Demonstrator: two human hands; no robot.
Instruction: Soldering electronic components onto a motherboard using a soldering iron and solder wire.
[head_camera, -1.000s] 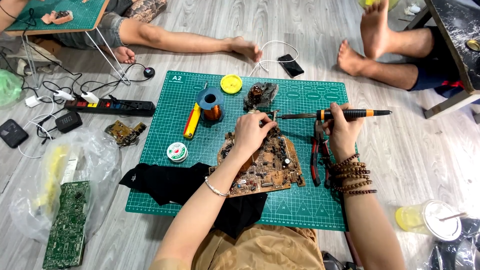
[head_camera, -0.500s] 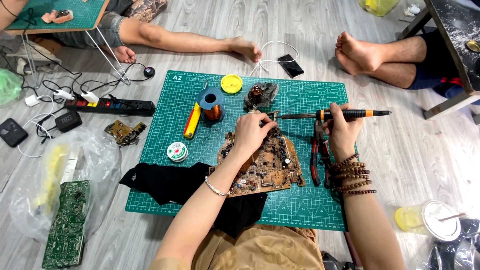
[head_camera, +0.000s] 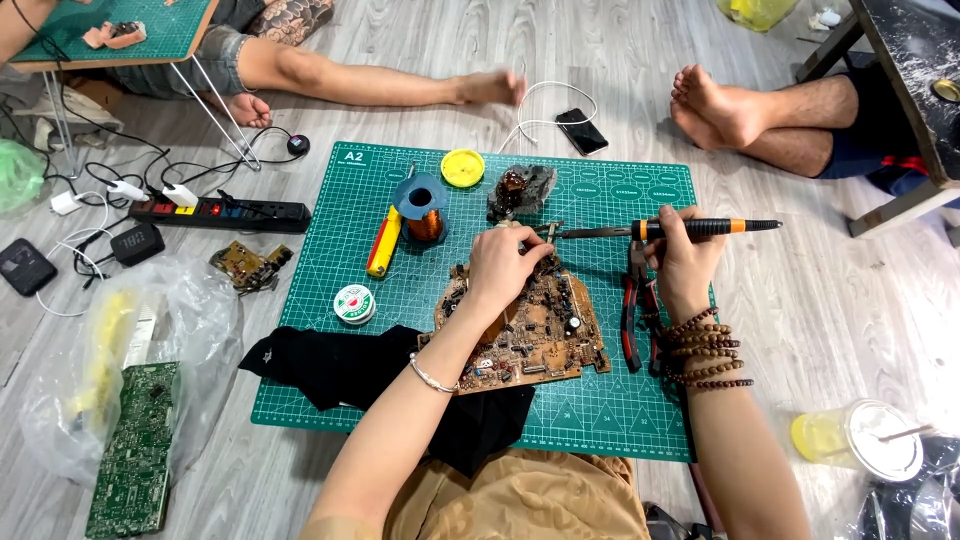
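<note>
From the head view, the left hand (head_camera: 505, 268) presses down on the top edge of a brown circuit board (head_camera: 525, 335) lying on the green cutting mat (head_camera: 600, 420) on the floor, fingers curled over a small part there. The right hand (head_camera: 683, 262) grips a soldering iron (head_camera: 665, 229), its tip reaching toward the left fingers. Red-handled pliers (head_camera: 632, 315) lie just beside the board, a copper wire spool (head_camera: 424, 218) farther up the mat.

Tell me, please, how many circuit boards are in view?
3: a brown board on the green mat under the left hand, a small board by the power strip, a green board at lower left. Others may be hidden.
</note>
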